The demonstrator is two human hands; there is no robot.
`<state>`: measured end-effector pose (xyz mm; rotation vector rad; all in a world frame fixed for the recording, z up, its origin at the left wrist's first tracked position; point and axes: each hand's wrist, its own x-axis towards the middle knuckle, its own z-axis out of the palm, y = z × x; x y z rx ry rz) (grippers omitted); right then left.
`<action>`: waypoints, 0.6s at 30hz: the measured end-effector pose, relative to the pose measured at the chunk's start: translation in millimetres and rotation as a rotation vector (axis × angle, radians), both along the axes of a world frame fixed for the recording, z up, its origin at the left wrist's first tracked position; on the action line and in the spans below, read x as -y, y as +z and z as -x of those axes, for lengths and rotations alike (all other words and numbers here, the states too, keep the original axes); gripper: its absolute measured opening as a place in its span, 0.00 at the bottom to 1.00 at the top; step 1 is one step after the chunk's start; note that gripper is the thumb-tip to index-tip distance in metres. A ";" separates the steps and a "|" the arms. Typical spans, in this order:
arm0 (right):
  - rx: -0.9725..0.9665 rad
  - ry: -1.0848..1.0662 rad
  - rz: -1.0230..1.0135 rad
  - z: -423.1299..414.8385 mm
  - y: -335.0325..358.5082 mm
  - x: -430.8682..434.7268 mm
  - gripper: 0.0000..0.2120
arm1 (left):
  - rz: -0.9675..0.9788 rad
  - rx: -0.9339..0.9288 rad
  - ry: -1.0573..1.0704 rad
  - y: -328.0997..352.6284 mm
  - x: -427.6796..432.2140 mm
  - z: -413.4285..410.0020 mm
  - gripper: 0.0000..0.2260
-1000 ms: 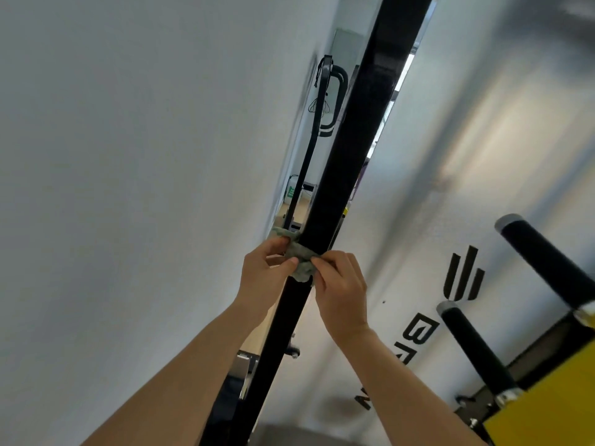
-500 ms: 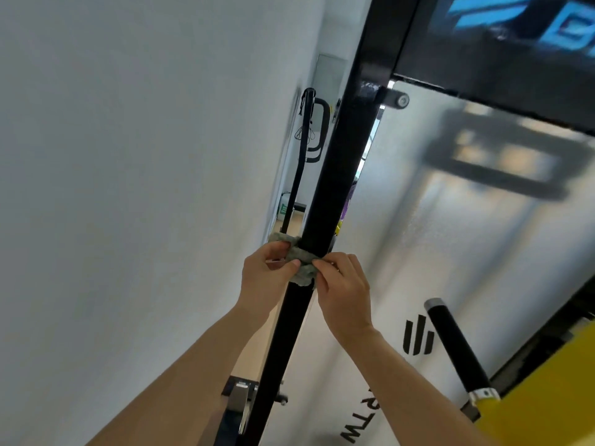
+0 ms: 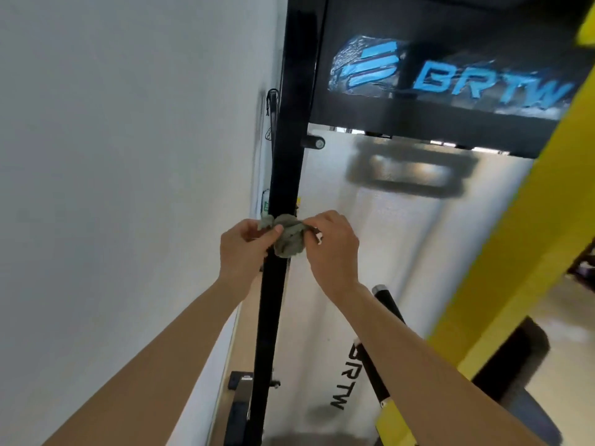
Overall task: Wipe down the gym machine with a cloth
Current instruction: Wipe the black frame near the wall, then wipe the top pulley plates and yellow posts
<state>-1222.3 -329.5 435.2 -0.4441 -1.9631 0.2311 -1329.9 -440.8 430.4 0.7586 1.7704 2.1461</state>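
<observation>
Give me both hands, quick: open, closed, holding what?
Left hand: closed on the cloth, at the black post.
Right hand: closed on the cloth too.

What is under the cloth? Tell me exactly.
The cloth wraps the black post, pinched by the left hand and right hand. The post surface beneath is covered, so its condition cannot be seen.

Blue "BRTW" on the black top panel (image 3: pixel 450 75); black "BRTW" on the white shroud (image 3: pixel 322 317).

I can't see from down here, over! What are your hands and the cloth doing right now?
Left hand and right hand both pinch the grey cloth. Cloth wrapped round the black upright post, mid-height. Nothing blocking the post.
</observation>
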 end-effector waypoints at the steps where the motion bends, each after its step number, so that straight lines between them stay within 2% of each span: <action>1: -0.022 0.017 0.090 -13.9 0.6 7.7 0.07 | -0.011 0.019 -0.016 0.6 6.6 -11.9 0.06; 7: 0.073 0.164 0.665 -122.3 -44.8 86.7 0.11 | -0.015 0.149 -0.149 -31.1 50.9 -84.4 0.05; 12: 0.224 0.328 0.972 -205.9 -97.5 130.0 0.09 | 0.108 0.088 -0.369 -69.0 85.2 -138.3 0.04; 15: 0.068 0.380 1.157 -240.2 -110.3 141.5 0.15 | 0.148 -0.001 -0.546 -79.7 95.5 -164.1 0.05; 18: -0.029 0.386 1.184 -257.6 -103.1 143.5 0.22 | 0.176 -0.096 -0.789 -76.0 99.3 -186.5 0.09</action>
